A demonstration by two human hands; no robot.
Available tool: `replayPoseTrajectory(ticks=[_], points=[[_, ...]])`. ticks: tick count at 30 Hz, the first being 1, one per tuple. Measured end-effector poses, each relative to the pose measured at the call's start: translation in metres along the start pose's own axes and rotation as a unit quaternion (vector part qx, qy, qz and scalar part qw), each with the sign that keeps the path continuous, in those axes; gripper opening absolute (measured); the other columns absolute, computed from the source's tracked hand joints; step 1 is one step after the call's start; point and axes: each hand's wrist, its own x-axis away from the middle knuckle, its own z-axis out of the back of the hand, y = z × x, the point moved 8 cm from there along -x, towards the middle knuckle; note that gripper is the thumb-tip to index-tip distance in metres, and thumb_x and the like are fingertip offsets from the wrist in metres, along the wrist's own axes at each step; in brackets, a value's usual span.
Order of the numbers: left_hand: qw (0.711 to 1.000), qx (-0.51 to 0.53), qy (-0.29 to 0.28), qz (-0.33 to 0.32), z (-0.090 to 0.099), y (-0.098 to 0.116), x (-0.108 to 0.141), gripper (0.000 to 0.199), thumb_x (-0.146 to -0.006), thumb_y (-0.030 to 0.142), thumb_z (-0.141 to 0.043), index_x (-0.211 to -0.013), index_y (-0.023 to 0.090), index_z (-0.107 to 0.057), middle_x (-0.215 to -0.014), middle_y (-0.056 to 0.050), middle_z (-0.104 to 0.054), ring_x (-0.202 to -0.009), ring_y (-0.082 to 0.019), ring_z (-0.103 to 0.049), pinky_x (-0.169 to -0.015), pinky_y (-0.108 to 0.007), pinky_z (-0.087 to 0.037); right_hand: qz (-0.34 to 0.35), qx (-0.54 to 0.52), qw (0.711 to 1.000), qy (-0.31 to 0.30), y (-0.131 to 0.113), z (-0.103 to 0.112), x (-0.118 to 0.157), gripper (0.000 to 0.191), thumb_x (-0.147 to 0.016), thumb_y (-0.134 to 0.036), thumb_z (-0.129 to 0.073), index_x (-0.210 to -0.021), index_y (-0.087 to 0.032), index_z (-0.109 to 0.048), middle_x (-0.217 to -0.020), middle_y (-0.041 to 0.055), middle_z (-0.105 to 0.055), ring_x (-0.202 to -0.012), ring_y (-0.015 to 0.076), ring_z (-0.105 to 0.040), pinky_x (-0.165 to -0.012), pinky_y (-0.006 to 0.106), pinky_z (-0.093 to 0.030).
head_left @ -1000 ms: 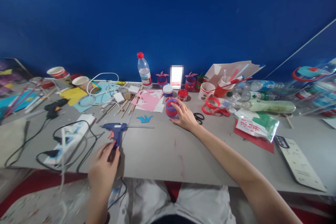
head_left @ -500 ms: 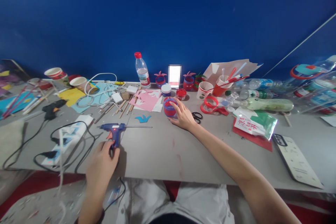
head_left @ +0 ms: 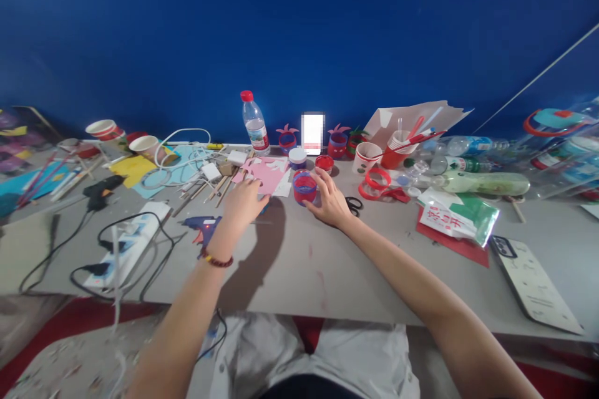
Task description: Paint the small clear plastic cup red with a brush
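My right hand [head_left: 330, 202] grips the right side of a small see-through cup [head_left: 304, 189] painted red and blue, which stands upright on the table. Its thumb lies at the front and its fingers curl round the back. My left hand [head_left: 244, 204] is over the table, thumb and fingers apart, above a blue paper cutout [head_left: 264, 202] that it mostly covers. Under my left wrist lies a blue hot glue gun [head_left: 202, 224] with a lit red light, partly hidden. Black scissors [head_left: 354, 206] lie behind my right hand.
Near the back stand a paint jar [head_left: 324, 164], a white-lidded jar [head_left: 297, 158], a water bottle [head_left: 255, 128] and a bright phone screen [head_left: 312, 132]. Pink paper [head_left: 267, 174] lies beyond my left hand. A corded power strip [head_left: 133, 243] is left, a phone [head_left: 536, 283] right.
My left hand has let go of the glue gun and moved forward and right, over the blue paper cutout. My right hand stays at the painted cup.
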Motion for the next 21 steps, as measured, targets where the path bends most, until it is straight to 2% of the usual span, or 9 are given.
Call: replayPoseTrajectory(ticks=[2,5,10,14,16,18,21], points=[[1.000,-0.017,-0.002,0.002,-0.012,0.006,-0.022,0.029,-0.092,0.033,-0.057,-0.112,0.014,-0.066,-0.118,-0.016,-0.070,-0.117,-0.032,-0.061,-0.092,-0.037,-0.049,-0.005,-0.004,1.000,0.002,0.002,0.000,0.000,0.073,-0.091,-0.049,-0.061,-0.152,-0.024,-0.029,-0.156,0.0193,-0.040,-0.140,0.0351,-0.049,-0.102,0.056,-0.056],[1.000,-0.023,0.006,0.012,-0.031,0.009,-0.038,0.039,-0.094,0.035,-0.054,-0.121,0.008,-0.063,-0.118,-0.019,-0.069,-0.118,-0.033,-0.061,-0.094,-0.039,-0.048,0.003,-0.015,1.000,0.023,0.002,0.004,0.000,0.071,-0.092,-0.047,-0.060,-0.151,-0.023,-0.029,-0.154,0.0192,-0.042,-0.140,0.0338,-0.049,-0.103,0.054,-0.056],[1.000,0.002,-0.016,0.021,-0.062,0.000,-0.039,0.034,-0.091,0.037,-0.060,-0.115,0.014,-0.067,-0.116,-0.016,-0.070,-0.110,-0.033,-0.065,-0.084,-0.038,-0.049,0.025,-0.021,0.997,0.074,-0.004,0.021,0.000,0.068,-0.093,-0.042,-0.057,-0.151,-0.022,-0.027,-0.149,0.0203,-0.047,-0.140,0.0327,-0.049,-0.109,0.056,-0.050],[0.999,0.013,-0.016,0.031,-0.071,-0.010,-0.040,0.027,-0.090,0.040,-0.062,-0.104,0.018,-0.070,-0.114,-0.014,-0.070,-0.110,-0.031,-0.065,-0.080,-0.036,-0.049,0.047,-0.009,0.992,0.118,-0.010,0.033,0.001,0.059,-0.092,-0.036,-0.056,-0.146,-0.022,-0.037,-0.142,0.0189,-0.056,-0.132,0.0316,-0.056,-0.105,0.053,-0.052],[0.999,0.021,-0.012,0.026,-0.071,-0.011,-0.040,0.024,-0.091,0.037,-0.061,-0.104,0.019,-0.071,-0.113,-0.012,-0.071,-0.110,-0.029,-0.065,-0.081,-0.035,-0.048,0.053,0.002,0.993,0.109,-0.015,0.034,-0.001,0.048,-0.093,-0.032,-0.054,-0.139,-0.023,-0.047,-0.137,0.0170,-0.060,-0.127,0.0297,-0.060,-0.103,0.050,-0.053],[0.999,0.033,-0.007,0.019,-0.070,-0.012,-0.038,0.020,-0.091,0.032,-0.060,-0.103,0.020,-0.071,-0.112,-0.011,-0.072,-0.109,-0.028,-0.065,-0.081,-0.034,-0.048,0.056,0.008,0.996,0.066,-0.022,0.030,-0.004,0.038,-0.095,-0.027,-0.051,-0.131,-0.024,-0.057,-0.130,0.0139,-0.065,-0.123,0.0274,-0.061,-0.102,0.047,-0.053],[0.999,0.047,0.001,0.006,-0.067,-0.011,-0.036,0.019,-0.092,0.026,-0.055,-0.098,0.020,-0.072,-0.108,-0.011,-0.073,-0.104,-0.026,-0.066,-0.080,-0.034,-0.048,0.074,0.021,0.997,0.012,-0.039,0.027,-0.009,0.025,-0.096,-0.023,-0.049,-0.111,-0.025,-0.069,-0.109,0.0088,-0.072,-0.108,0.0242,-0.065,-0.096,0.041,-0.055]])
